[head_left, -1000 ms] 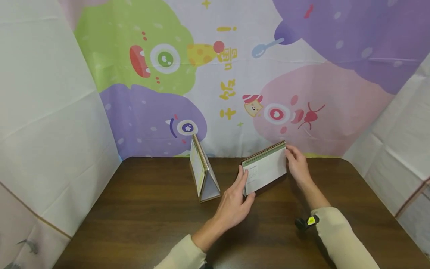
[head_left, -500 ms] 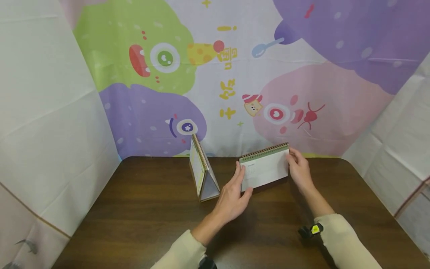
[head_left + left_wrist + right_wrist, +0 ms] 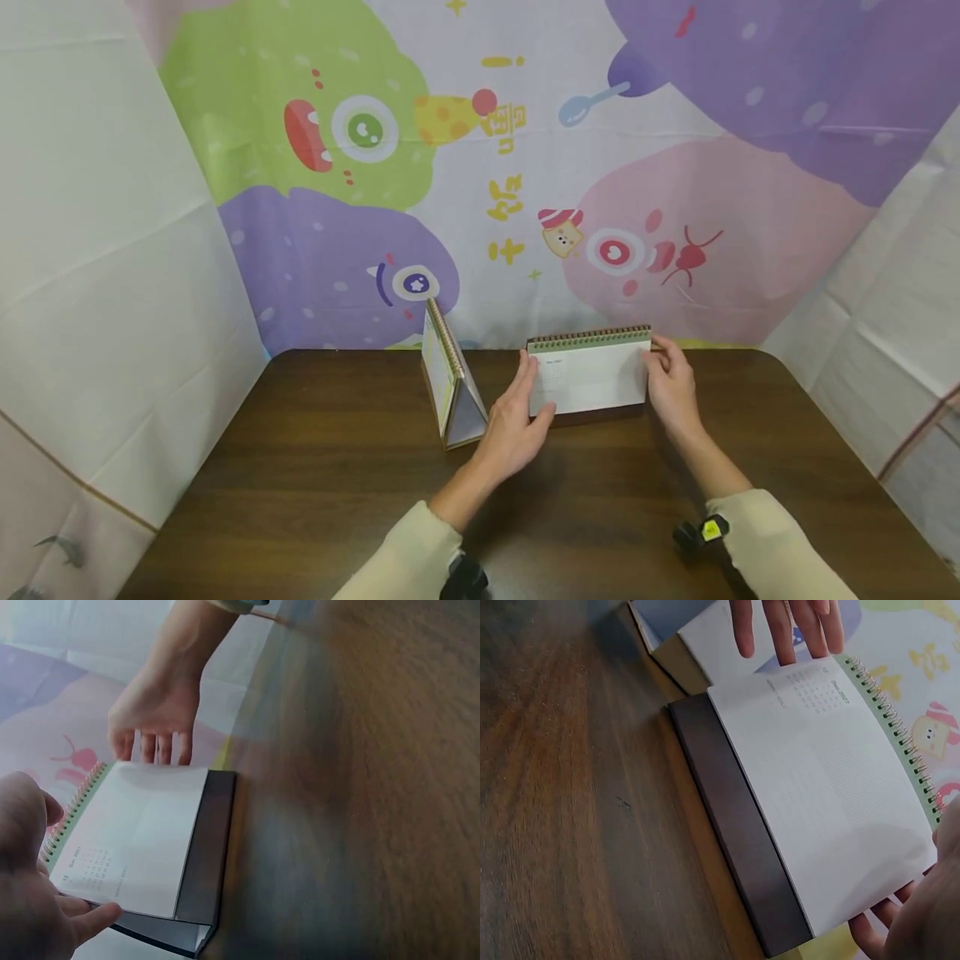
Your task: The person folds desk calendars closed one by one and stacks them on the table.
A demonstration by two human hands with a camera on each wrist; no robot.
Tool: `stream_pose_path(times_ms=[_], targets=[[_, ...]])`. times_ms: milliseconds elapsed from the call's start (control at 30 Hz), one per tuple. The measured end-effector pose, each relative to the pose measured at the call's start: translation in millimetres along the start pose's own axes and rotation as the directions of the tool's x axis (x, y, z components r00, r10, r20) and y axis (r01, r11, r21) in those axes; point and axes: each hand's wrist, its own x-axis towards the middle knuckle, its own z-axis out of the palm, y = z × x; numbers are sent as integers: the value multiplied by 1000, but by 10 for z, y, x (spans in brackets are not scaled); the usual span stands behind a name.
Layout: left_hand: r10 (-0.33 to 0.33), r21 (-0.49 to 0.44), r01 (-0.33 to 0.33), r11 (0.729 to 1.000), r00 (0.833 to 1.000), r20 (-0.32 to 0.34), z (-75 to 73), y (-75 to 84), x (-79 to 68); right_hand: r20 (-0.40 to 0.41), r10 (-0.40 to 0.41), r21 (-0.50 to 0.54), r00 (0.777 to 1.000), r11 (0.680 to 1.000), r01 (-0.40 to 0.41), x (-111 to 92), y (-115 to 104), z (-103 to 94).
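A white desk calendar [image 3: 588,379] with a green top band and coil binding stands on the table, its printed page facing me. At its left edge my left hand [image 3: 513,421] holds it, the thumb low at the page's front. My right hand [image 3: 672,387] holds the opposite edge, with some fingertips hidden behind the calendar. In the left wrist view the page [image 3: 139,832] shows a small month grid and the dark base below it. A second desk calendar [image 3: 450,387] stands as a tent left of my left hand, seen from its end.
Both calendars stand on a dark wooden table [image 3: 315,500]. Behind it hangs a cloth [image 3: 480,292] printed with cartoon monsters. Pale fabric walls [image 3: 97,233] close off the sides.
Between my hands the calendar has turned to face me more squarely. Its left end moved away from me and left, its right end slightly nearer. The second calendar stays put.
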Motion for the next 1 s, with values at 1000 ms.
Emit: stream_pose_path(times_ms=[1000], targets=[[-161,40,166,985,980,-114,-9,83,-10,8,8,-47,1000,999,-8,16,-98,3]])
